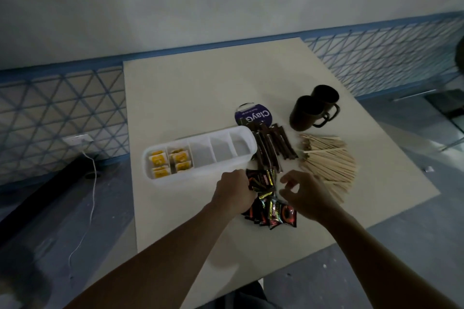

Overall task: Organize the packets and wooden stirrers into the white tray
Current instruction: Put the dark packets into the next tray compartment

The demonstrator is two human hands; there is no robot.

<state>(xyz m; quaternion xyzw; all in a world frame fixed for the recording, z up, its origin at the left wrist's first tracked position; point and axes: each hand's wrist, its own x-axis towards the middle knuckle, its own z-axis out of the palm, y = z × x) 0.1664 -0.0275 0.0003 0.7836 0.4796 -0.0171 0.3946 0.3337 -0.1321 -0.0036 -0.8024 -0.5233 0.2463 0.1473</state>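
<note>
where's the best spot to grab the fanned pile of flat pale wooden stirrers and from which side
Grip the wooden stirrers at their left end, where the fan narrows and sticks overlap; the right ends spread too wide for one grasp. Probably come from above with the right hand, which hovers nearest, pinching across the bundle. The left hand grips the black foil packets.

Glossy foil packets [272, 211], pale wooden stirrers [329, 158], smooth white plastic tray [200, 175].
</note>
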